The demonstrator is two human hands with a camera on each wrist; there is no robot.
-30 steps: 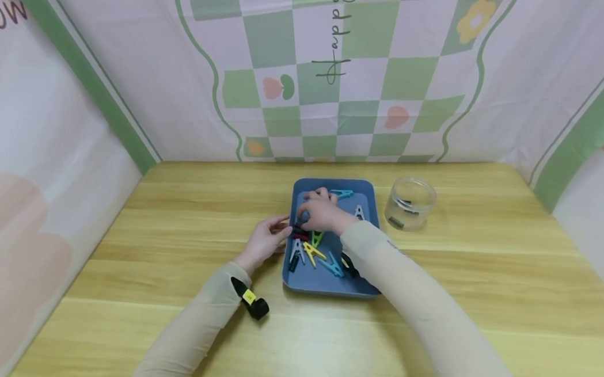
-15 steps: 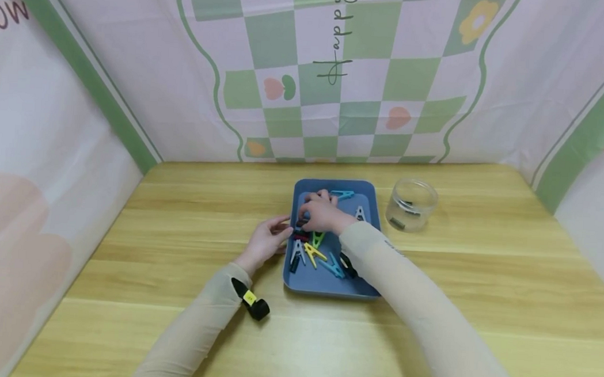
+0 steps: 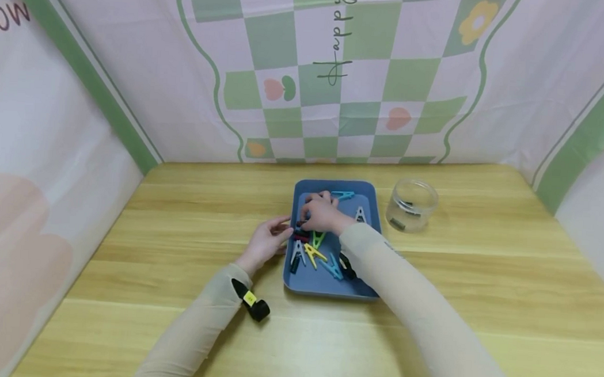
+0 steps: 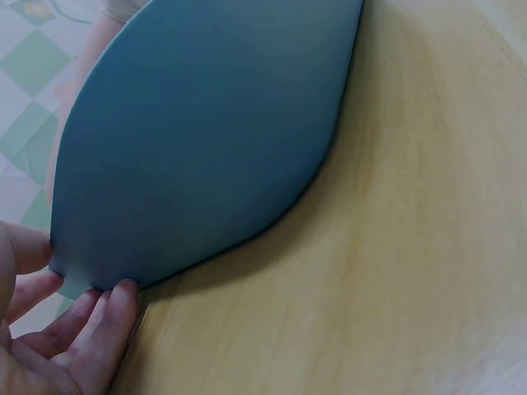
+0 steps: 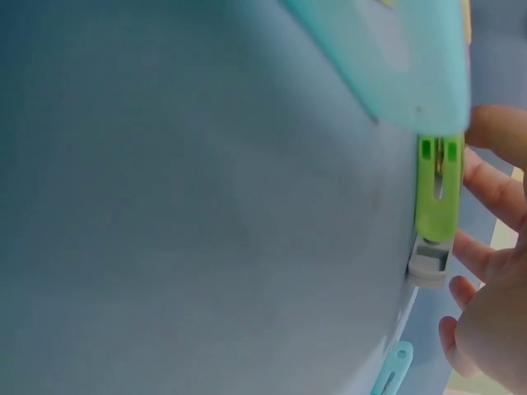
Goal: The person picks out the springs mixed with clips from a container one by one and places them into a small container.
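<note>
A blue tray [image 3: 329, 288] holds several clothespins, among them a yellow clothespin [image 3: 315, 253], a grey clothespin [image 3: 298, 251] and a green clothespin [image 5: 438, 185]. Small dark ribbed pieces [image 3: 301, 236] lie along its left side. My right hand [image 3: 323, 214] reaches down into the tray with bent fingers, its thumb and fingertips right at these pieces; I cannot tell whether it pinches one. In the right wrist view its fingers [image 5: 494, 185] show beyond the green clothespin. My left hand [image 3: 266, 241] touches the tray's left wall from outside, thumb at the rim.
A clear round jar [image 3: 411, 207] with several dark ribbed pieces inside stands right of the tray. The wooden table [image 3: 202, 205] ends at a patterned cloth [image 3: 361, 71] behind. A black strapped device [image 3: 250, 300] sits on the left wrist.
The right thumb and fingers have moved slightly within the tray, and a dark bluish piece seen between them earlier is now mostly hidden. The left hand has stayed at the tray wall.
</note>
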